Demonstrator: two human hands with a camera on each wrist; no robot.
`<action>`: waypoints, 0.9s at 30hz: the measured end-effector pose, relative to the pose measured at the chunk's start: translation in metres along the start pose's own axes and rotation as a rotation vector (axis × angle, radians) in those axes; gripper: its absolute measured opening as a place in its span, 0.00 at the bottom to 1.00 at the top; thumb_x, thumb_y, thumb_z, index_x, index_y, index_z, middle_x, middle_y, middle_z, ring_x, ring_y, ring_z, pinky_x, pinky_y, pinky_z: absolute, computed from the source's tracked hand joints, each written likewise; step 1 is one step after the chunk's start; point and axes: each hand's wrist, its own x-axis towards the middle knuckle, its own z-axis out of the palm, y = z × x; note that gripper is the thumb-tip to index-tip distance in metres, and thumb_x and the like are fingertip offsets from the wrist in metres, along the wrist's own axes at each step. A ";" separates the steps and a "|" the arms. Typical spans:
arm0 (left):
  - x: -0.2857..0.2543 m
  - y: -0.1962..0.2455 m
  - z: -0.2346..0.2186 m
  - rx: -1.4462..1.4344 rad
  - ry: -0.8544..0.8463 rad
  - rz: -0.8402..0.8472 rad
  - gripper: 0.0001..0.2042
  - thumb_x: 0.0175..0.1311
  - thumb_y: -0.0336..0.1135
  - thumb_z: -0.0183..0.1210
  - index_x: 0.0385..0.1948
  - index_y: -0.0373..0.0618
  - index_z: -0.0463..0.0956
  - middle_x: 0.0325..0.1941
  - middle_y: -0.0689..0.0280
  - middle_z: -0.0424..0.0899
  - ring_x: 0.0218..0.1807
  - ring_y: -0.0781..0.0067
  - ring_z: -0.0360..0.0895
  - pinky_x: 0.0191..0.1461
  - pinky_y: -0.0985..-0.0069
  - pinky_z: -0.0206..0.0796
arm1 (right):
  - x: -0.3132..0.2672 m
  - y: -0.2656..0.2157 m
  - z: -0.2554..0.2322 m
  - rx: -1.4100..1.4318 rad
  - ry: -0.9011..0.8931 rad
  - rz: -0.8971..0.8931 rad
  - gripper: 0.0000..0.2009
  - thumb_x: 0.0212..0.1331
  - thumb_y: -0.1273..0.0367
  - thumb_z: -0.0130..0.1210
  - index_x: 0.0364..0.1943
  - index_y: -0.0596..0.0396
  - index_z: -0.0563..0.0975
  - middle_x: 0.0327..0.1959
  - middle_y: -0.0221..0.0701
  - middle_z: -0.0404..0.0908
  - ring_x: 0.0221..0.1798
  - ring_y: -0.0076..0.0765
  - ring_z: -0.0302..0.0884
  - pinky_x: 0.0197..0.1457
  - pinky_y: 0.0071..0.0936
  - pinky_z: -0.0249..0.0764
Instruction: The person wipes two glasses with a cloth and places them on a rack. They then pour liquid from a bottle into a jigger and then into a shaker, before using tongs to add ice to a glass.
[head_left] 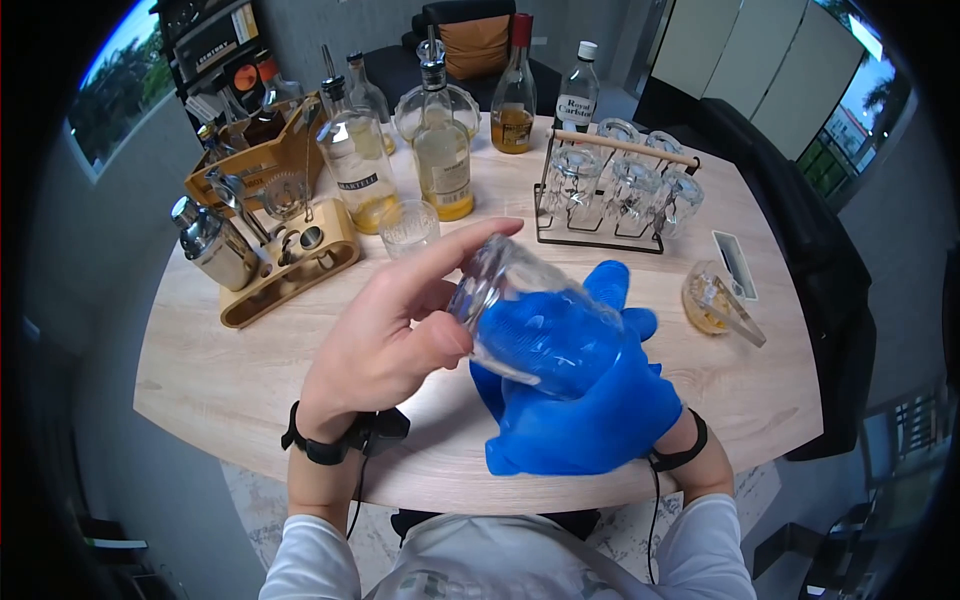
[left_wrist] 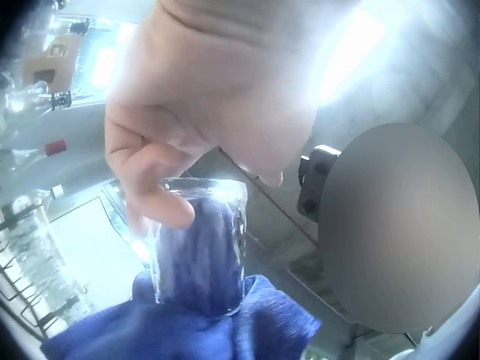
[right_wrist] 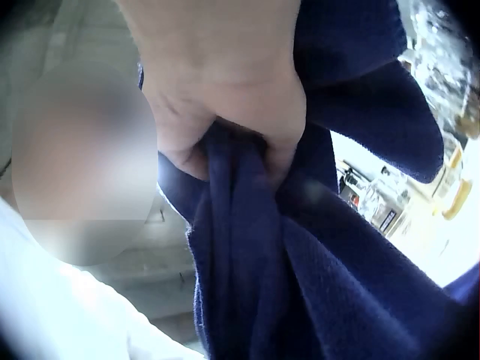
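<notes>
The head camera looks forward and down over the table [head_left: 235, 385], wide enough to reach the cushion [head_left: 475, 48] beyond. The left wrist camera faces the left hand [left_wrist: 206, 105] and glass [left_wrist: 199, 247] up close, turned so the bottles [left_wrist: 30, 100] appear sideways. The right wrist camera looks close along the right hand [right_wrist: 229, 90] onto the cloth [right_wrist: 255, 255]. All 3 share the cloth; head and left wrist also share the glass and rack [head_left: 620, 147].

White glare [left_wrist: 349, 56] across hazy left-wrist view, corners black.
</notes>
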 end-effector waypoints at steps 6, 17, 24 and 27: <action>0.002 0.003 0.004 0.432 0.103 0.065 0.25 0.63 0.48 0.58 0.55 0.40 0.71 0.42 0.58 0.77 0.36 0.70 0.77 0.42 0.76 0.67 | -0.003 -0.002 0.005 -0.155 -0.011 -0.046 0.16 0.58 0.67 0.57 0.50 0.52 0.74 0.45 0.30 0.79 0.45 0.29 0.76 0.49 0.28 0.73; 0.015 -0.015 -0.010 0.387 -0.090 0.488 0.32 0.53 0.59 0.61 0.52 0.40 0.76 0.45 0.59 0.78 0.41 0.68 0.76 0.40 0.77 0.67 | 0.009 -0.060 -0.033 0.178 -0.136 0.088 0.29 0.49 0.62 0.67 0.58 0.51 0.74 0.54 0.32 0.79 0.53 0.38 0.78 0.59 0.37 0.72; 0.014 -0.007 -0.003 0.311 0.107 0.253 0.57 0.39 0.87 0.46 0.61 0.42 0.72 0.44 0.61 0.78 0.32 0.80 0.72 0.28 0.83 0.59 | 0.001 -0.038 -0.027 0.223 -0.140 0.096 0.29 0.53 0.64 0.64 0.62 0.47 0.72 0.59 0.32 0.77 0.60 0.34 0.74 0.73 0.38 0.56; 0.006 0.001 -0.008 0.307 0.172 0.035 0.61 0.37 0.91 0.37 0.62 0.41 0.71 0.40 0.66 0.79 0.25 0.91 0.68 0.21 0.85 0.50 | -0.004 -0.007 -0.011 0.128 -0.353 0.211 0.30 0.54 0.61 0.65 0.64 0.46 0.71 0.61 0.34 0.75 0.65 0.36 0.69 0.76 0.39 0.47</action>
